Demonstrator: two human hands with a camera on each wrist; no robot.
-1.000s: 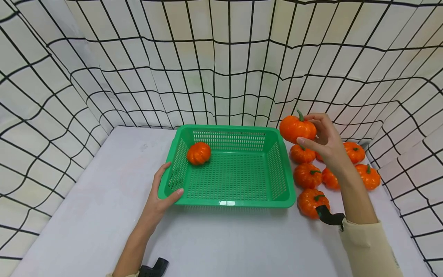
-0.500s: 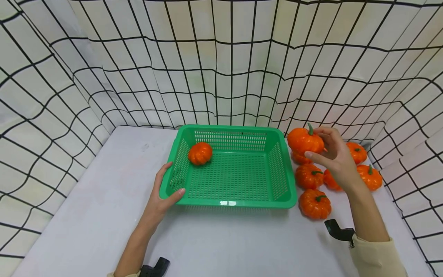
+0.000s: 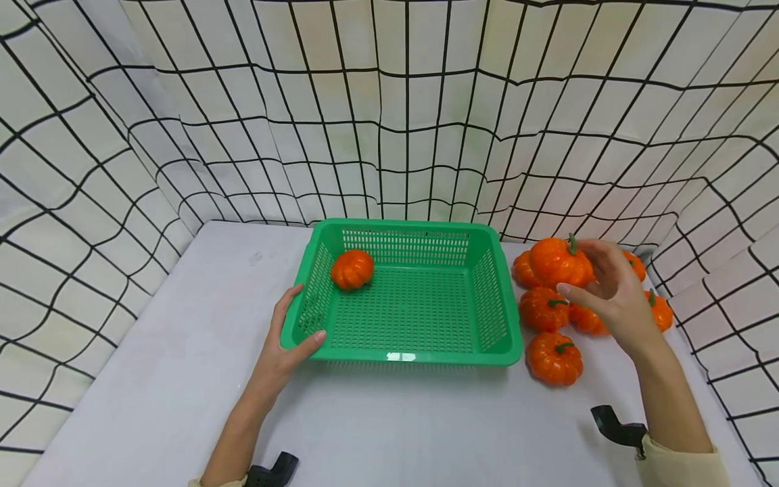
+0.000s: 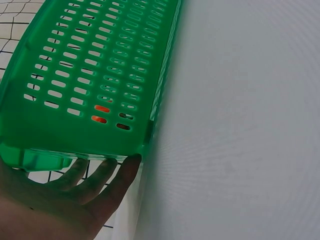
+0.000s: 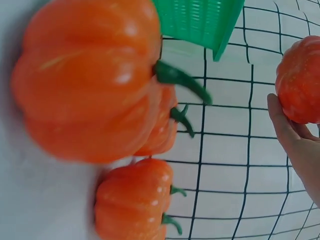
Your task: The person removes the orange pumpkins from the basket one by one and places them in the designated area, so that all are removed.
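A green slotted basket (image 3: 402, 357) sits on the white table with one orange pumpkin (image 3: 351, 268) in its far left corner. My left hand (image 3: 297, 326) grips the basket's near left corner, thumb over the rim; the left wrist view shows its fingers (image 4: 100, 180) under the basket's edge (image 4: 90, 75). My right hand (image 3: 583, 272) holds another orange pumpkin (image 3: 555, 262) with a green stem, just right of the basket and above a pile of pumpkins. In the right wrist view that held pumpkin (image 5: 300, 80) rests against my fingers (image 5: 287, 130).
Several loose pumpkins lie to the right of the basket, among them one nearest me (image 3: 552, 358) and one behind it (image 3: 540, 309); one fills the right wrist view (image 5: 90, 80). A black-gridded white cloth (image 3: 389, 135) walls the table on three sides.
My right hand has carried its pumpkin down and to the right, away from the basket's far right corner and over the pile. The left hand and the basket have stayed put.
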